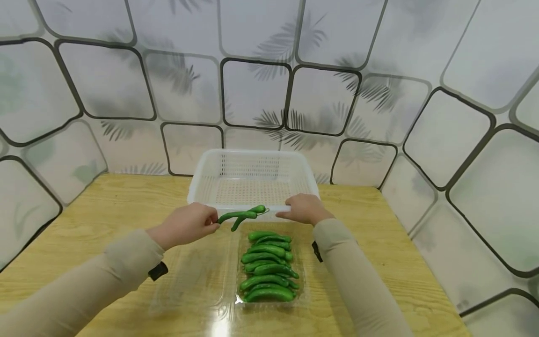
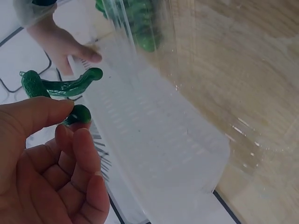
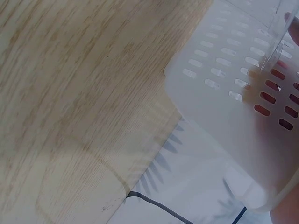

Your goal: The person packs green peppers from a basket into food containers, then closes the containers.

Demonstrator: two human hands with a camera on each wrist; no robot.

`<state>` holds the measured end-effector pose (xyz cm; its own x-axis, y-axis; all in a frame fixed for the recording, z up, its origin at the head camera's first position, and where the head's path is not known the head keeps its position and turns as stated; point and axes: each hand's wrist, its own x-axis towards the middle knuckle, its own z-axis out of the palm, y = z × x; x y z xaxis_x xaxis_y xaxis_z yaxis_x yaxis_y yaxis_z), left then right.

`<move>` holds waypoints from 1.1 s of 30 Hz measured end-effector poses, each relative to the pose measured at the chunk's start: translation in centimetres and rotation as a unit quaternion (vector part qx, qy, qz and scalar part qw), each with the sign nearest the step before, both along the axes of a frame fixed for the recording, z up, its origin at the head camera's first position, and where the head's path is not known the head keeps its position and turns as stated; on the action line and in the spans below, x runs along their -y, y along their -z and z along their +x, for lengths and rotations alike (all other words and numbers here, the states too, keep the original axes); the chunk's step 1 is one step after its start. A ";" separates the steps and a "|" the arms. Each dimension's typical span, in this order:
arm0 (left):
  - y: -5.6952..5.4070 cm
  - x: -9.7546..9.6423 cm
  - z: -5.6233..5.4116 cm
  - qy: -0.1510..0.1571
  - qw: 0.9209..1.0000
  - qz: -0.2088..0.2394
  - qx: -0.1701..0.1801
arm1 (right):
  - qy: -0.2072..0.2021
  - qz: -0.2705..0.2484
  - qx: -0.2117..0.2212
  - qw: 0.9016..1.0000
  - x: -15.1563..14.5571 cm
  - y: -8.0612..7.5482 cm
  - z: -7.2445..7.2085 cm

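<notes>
My left hand [image 1: 191,224] pinches a small green cucumber [image 1: 227,216] between thumb and forefinger, just left of the basket's near rim. A second cucumber [image 1: 258,209] crosses it, with a thin loop at its end. In the left wrist view the pinched cucumber [image 2: 79,113] shows its rounded tip below the thumb. My right hand [image 1: 307,209] grips the near right rim of the white plastic basket [image 1: 309,175]; its fingers show through the slots in the right wrist view. Several more cucumbers [image 1: 269,269] lie stacked crosswise in a clear plastic box [image 1: 304,299] between my arms.
The box's clear lid [image 1: 193,276] lies flat to its left on the wooden table [image 1: 358,290]. A patterned wall covering [image 1: 257,93] rises behind the basket and along both sides. A dark band [image 1: 158,271] sits at my left cuff.
</notes>
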<state>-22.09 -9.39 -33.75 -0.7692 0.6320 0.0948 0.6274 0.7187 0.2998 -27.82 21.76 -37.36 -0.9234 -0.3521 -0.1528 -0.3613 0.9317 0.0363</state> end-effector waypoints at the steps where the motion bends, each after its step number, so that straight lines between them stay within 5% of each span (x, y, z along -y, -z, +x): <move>1: 0.1 -0.1 0.1 0.004 1.000 -0.003 -0.002 | 0.001 0.001 -0.001 1.000 0.0 0.0 0.0; 10: 1.4 -1.6 0.7 0.035 0.999 -0.024 -0.009 | -0.008 -0.006 -0.005 1.000 -0.2 -0.3 -0.1; 17: 2.4 -2.9 0.7 0.032 0.999 -0.041 0.001 | -0.007 -0.006 -0.002 1.000 -0.2 -0.4 0.0; 33: 2.4 -6.1 1.0 0.029 0.997 -0.069 0.016 | -0.008 0.000 0.003 1.000 -0.1 -0.1 -0.1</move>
